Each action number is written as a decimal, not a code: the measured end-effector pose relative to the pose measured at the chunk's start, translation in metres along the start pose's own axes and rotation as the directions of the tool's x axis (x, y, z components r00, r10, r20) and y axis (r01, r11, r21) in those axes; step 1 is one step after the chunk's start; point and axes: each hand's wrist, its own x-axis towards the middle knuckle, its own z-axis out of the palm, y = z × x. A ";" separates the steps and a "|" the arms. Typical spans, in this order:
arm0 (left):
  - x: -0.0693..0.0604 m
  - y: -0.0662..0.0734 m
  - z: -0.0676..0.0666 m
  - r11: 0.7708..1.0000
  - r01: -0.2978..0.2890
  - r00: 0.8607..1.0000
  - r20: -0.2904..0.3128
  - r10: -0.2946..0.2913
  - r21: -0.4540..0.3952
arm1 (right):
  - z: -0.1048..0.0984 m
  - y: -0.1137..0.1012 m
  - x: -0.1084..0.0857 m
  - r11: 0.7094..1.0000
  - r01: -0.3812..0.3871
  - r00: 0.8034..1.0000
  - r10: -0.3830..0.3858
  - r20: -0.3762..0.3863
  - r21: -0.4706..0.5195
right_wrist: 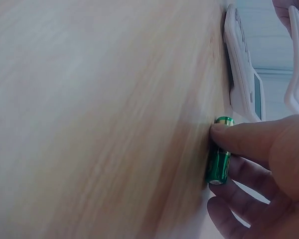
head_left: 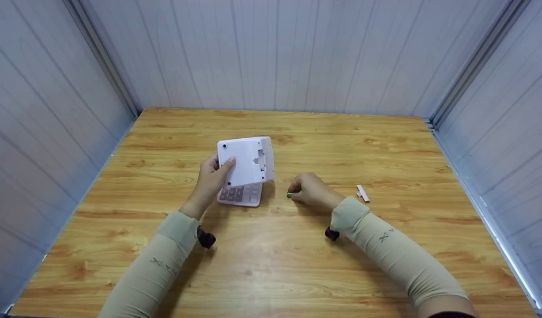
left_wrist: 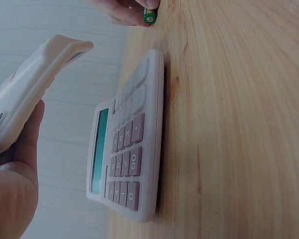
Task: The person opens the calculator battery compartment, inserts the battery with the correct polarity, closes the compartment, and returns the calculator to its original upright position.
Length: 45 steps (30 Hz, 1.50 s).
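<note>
My left hand (head_left: pixel 212 176) grips a white calculator (head_left: pixel 244 161) turned back side up, the thumb on its back. A battery compartment (head_left: pixel 261 160) lies uncovered in that back. Below it, a second calculator (left_wrist: pixel 148 164) rests face up on the table, its keys and screen showing in the left wrist view. To the right, my right hand (head_left: pixel 313 189) pinches a green battery (right_wrist: pixel 219 167) low at the tabletop, between thumb and fingers. Whether the battery touches the wood I cannot tell. A small pale battery cover (head_left: pixel 363 193) lies right of that hand.
The wooden table (head_left: pixel 271 265) carries all these things. Pale panel walls (head_left: pixel 275 53) stand behind it and along both sides. A dark wrist camera (head_left: pixel 206 237) sits under the left sleeve, another camera (head_left: pixel 332 234) under the right.
</note>
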 end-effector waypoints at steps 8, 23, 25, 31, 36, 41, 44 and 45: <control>0.000 0.001 0.002 1.000 -0.002 1.000 0.002 0.002 0.008 | -0.006 -0.001 -0.002 0.995 -0.079 0.997 0.080 -0.010 0.062; -0.001 -0.002 0.006 1.000 -0.024 1.000 0.011 0.024 0.004 | -0.043 -0.015 -0.006 0.989 -0.089 0.988 0.103 -0.116 0.122; -0.001 -0.002 0.006 1.000 -0.016 1.000 0.014 0.016 0.003 | -0.047 -0.017 -0.008 0.986 -0.091 0.986 0.108 -0.123 0.139; -0.001 -0.001 0.010 1.000 -0.003 1.000 0.018 0.002 0.023 | -0.057 -0.019 -0.015 0.977 -0.063 0.981 0.098 -0.166 0.204; 0.002 -0.002 0.015 0.999 -0.011 1.000 0.027 0.009 0.038 | -0.063 -0.022 -0.021 0.966 -0.050 0.970 0.108 -0.219 0.255; 0.004 0.000 0.024 1.000 -0.017 0.999 0.029 0.016 0.019 | -0.064 -0.023 -0.025 0.951 0.027 0.950 0.072 -0.305 0.307; 0.005 0.002 0.031 1.000 -0.012 1.000 0.025 0.012 -0.001 | -0.064 -0.023 -0.029 0.938 0.069 0.938 0.054 -0.342 0.339; 0.005 0.002 0.033 1.000 -0.010 1.000 0.025 0.011 -0.006 | -0.064 -0.022 -0.030 0.932 0.078 0.935 0.055 -0.350 0.354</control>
